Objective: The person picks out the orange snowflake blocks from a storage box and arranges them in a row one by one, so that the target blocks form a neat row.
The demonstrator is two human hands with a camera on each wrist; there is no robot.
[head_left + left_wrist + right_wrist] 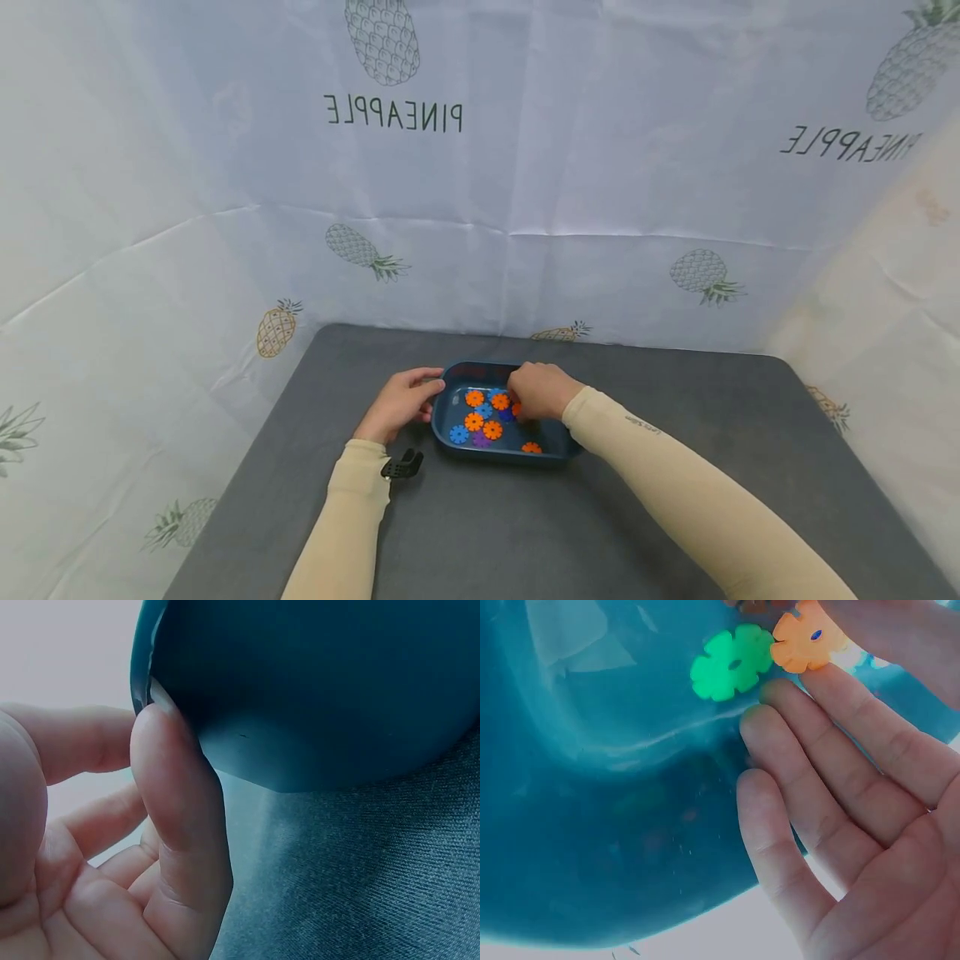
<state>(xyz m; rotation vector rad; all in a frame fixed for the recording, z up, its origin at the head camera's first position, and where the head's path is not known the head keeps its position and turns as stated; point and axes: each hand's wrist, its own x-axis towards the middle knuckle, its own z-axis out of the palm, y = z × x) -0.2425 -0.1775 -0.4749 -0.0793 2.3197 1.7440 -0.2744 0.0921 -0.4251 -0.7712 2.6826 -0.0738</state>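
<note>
A dark blue tray (480,455) holds several flower-shaped plastic discs in orange, blue and purple. At its left end my left hand (402,402) grips the rim; the thumb (176,780) lies against the tray wall (300,690) and the index finger is behind the edge. My right hand (543,390) reaches inside the tray. Between its thumb and index finger it pinches an orange disc (801,641). Beside that disc, a green disc (733,663) shows in the right wrist view; the right hand hides it in the head view. A lone orange disc (531,447) lies by the near wall.
The tray stands on a grey table (495,533). Behind the table hangs a white cloth (525,283) printed with pineapples, and it continues along both sides. A black band (402,464) is worn on the left wrist over a cream sleeve.
</note>
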